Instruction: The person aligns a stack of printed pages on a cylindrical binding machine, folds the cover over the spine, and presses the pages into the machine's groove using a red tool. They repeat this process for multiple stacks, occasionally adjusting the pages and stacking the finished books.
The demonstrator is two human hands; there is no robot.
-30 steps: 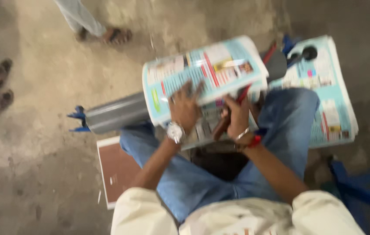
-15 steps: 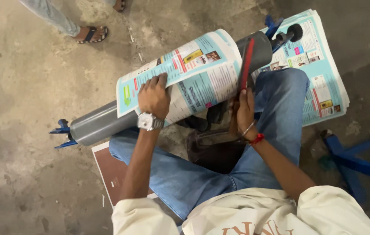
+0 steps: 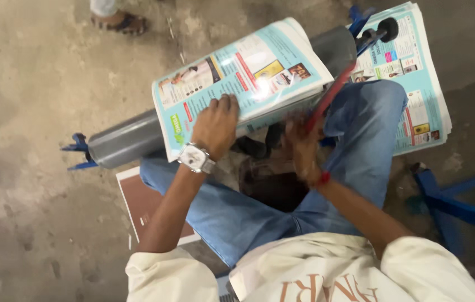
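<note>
Newspaper sheet point(image 3: 237, 78) on one grey pipe point(image 3: 131, 137), left hand point(image 3: 215, 126) flat; right hand point(image 3: 301, 148) grip around red strip point(image 3: 329, 95).

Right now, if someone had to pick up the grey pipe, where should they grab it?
Probably the bare left end of the grey pipe, from above. The middle is wrapped in newspaper under the left hand; the other end sits by a red strip at the right hand.
</note>
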